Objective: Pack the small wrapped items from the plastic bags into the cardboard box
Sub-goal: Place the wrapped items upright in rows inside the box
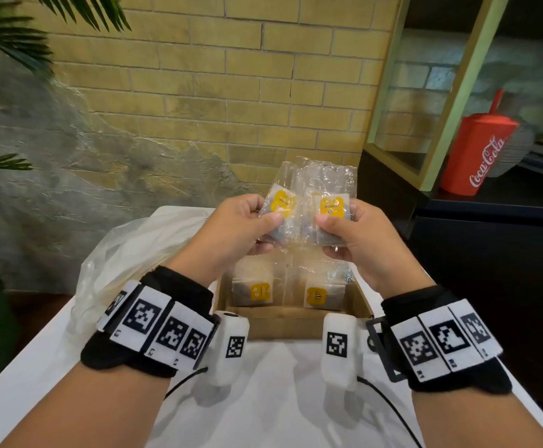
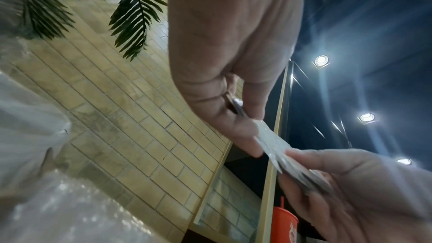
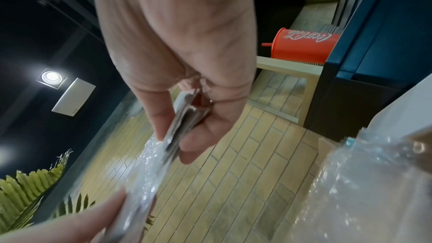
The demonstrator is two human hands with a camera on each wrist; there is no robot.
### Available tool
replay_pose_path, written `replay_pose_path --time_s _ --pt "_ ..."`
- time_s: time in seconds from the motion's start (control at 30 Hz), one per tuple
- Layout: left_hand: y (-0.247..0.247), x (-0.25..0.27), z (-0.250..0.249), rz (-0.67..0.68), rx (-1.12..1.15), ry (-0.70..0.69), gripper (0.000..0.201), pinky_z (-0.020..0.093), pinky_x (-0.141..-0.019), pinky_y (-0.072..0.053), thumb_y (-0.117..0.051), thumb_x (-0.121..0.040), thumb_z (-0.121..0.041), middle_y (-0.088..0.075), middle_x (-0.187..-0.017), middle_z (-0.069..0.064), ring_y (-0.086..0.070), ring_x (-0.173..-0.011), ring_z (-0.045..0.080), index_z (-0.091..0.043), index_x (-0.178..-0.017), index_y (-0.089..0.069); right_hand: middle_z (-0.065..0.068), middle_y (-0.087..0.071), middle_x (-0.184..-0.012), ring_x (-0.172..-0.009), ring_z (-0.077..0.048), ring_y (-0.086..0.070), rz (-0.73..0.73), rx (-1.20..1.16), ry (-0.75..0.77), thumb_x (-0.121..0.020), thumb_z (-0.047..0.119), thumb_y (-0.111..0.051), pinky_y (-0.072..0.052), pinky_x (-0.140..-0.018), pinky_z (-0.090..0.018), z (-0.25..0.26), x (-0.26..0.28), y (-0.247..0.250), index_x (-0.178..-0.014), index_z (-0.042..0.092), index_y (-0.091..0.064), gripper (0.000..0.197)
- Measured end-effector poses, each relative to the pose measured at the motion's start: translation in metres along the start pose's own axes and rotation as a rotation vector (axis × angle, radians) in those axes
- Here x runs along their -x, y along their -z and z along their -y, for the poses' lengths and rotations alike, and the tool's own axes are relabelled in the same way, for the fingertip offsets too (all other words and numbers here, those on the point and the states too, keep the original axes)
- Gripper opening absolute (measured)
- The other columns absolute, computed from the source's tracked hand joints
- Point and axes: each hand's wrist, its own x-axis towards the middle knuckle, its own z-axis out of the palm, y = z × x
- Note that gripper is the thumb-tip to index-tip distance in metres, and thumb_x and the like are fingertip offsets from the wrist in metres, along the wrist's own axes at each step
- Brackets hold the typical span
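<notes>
Both hands are up over the cardboard box (image 1: 296, 320): the left hand (image 1: 237, 226) pinches one wrapped packet (image 1: 279, 205), the right hand (image 1: 354, 236) pinches another (image 1: 331, 210). Below them, two packets (image 1: 260, 291) already sit inside; the big plastic bag (image 1: 127, 253) left of the hands likely holds more. Only the wrist views show the packets edge-on, clamped between thumb and fingers (image 3: 198, 138).

1. Head view is bright and evenly lit, with the brick wall (image 1: 231, 92) bowed by the lens.
2. Wrist views are dim; ceiling spotlights (image 2: 321, 60) flare.
3. Nearby bubble wrap (image 3: 364, 191) is blurred and glinting.
</notes>
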Motion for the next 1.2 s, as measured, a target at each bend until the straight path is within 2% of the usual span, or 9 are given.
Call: replay_pose_path --time_s 0.1,0.2,0.37,0.43,0.5,0.6,0.87,1.07,1.2 --pt "0.01 -0.002 0.002 -0.032 -0.304 -0.047 0.019 0.021 -0.058 -0.048 -0.055 -0.093 -0.017 -0.056 -0.072 0.008 -0.055 -0.066 0.018 -0.006 -0.077 -0.057 -0.001 -0.062 -0.09 -0.079 -0.011 -0.061 -0.042 -0.008 -0.007 -0.089 0.013 -0.058 -0.053 -0.065 -0.023 0.003 -0.001 0.008 -0.097 0.019 -0.058 0.01" --pt "0.018 -0.002 0.004 0.097 -0.637 0.035 0.024 0.028 -0.068 -0.041 -0.056 -0.091 -0.015 -0.052 -0.064 -0.002 -0.048 -0.066 0.016 -0.019 -0.067 -0.058 -0.004 -0.063 -0.095 -0.085 -0.015 -0.062 -0.083 -0.013 -0.011 -0.089 0.013 -0.058 -0.052 -0.071 -0.029 0.005 -0.002 0.014 -0.102 0.016 -0.058 0.013" --pt "0.015 0.002 0.007 0.177 -0.889 0.13 0.014 0.026 -0.078 -0.045 -0.059 -0.088 -0.013 -0.059 -0.083 0.001 -0.058 -0.084 0.016 -0.013 -0.086 -0.073 -0.003 -0.064 -0.096 -0.084 -0.013 -0.062 -0.091 -0.002 -0.005 -0.089 0.014 -0.057 -0.05 -0.067 -0.025 0.008 -0.001 0.018 -0.11 0.014 -0.057 0.02" --pt "0.013 0.002 0.008 0.16 -0.939 0.135 0.021 0.025 -0.088 -0.044 -0.058 -0.09 -0.013 -0.066 -0.106 -0.004 -0.059 -0.103 0.016 -0.016 -0.104 -0.072 -0.002 -0.064 -0.094 -0.08 -0.011 -0.062 -0.084 0.012 -0.003 -0.089 0.014 -0.058 -0.049 -0.065 -0.024 0.007 -0.001 0.017 -0.11 0.013 -0.057 0.021" --pt "0.012 0.002 0.009 0.15 -0.966 0.118 0.022 0.023 -0.086 -0.042 -0.058 -0.089 -0.011 -0.067 -0.114 -0.001 -0.058 -0.106 0.016 -0.016 -0.104 -0.073 -0.004 -0.064 -0.095 -0.081 -0.012 -0.063 -0.084 0.034 -0.006 -0.089 0.015 -0.059 -0.053 -0.067 -0.026 0.007 -0.002 0.016 -0.111 0.011 -0.058 0.023" --pt "0.014 0.003 0.011 0.129 -1.011 0.114 0.021 0.021 -0.08 -0.042 -0.059 -0.086 -0.006 -0.068 -0.107 -0.001 -0.059 -0.101 0.016 -0.017 -0.095 -0.075 -0.004 -0.065 -0.097 -0.084 -0.015 -0.064 -0.076 0.053 -0.006 -0.088 0.016 -0.059 -0.055 -0.076 -0.032 0.005 -0.002 0.015 -0.111 0.014 -0.059 0.023" --pt "0.015 0.003 0.009 0.065 -1.139 0.019 0.024 0.025 -0.067 -0.041 -0.046 -0.08 0.002 -0.063 -0.079 0.005 -0.059 -0.084 0.026 -0.015 -0.068 -0.057 -0.002 -0.066 -0.097 -0.08 -0.01 -0.064 -0.065 0.071 0.011 -0.089 0.016 -0.059 -0.054 -0.069 -0.023 0.005 -0.002 0.015 -0.111 0.016 -0.059 0.023" --pt "0.01 0.004 0.013 0.31 -1.173 0.2 0.017 0.023 -0.072 -0.042 -0.061 -0.084 -0.009 -0.06 -0.082 -0.008 -0.057 -0.087 0.015 -0.02 -0.085 -0.073 -0.002 -0.065 -0.099 -0.084 -0.011 -0.064 -0.055 0.089 0.018 -0.088 0.017 -0.059 -0.053 -0.071 -0.026 0.005 -0.001 0.015 -0.112 0.016 -0.058 0.024" --pt "0.01 0.001 0.009 0.239 -1.055 0.13 0.024 0.022 -0.077 -0.039 -0.059 -0.088 -0.018 -0.058 -0.1 -0.003 -0.052 -0.09 0.014 -0.022 -0.11 -0.066 -0.002 -0.066 -0.099 -0.086 -0.012 -0.064 -0.01 0.129 0.008 -0.088 0.019 -0.06 -0.053 -0.069 -0.024 0.004 -0.001 0.015 -0.112 0.014 -0.058 0.025"
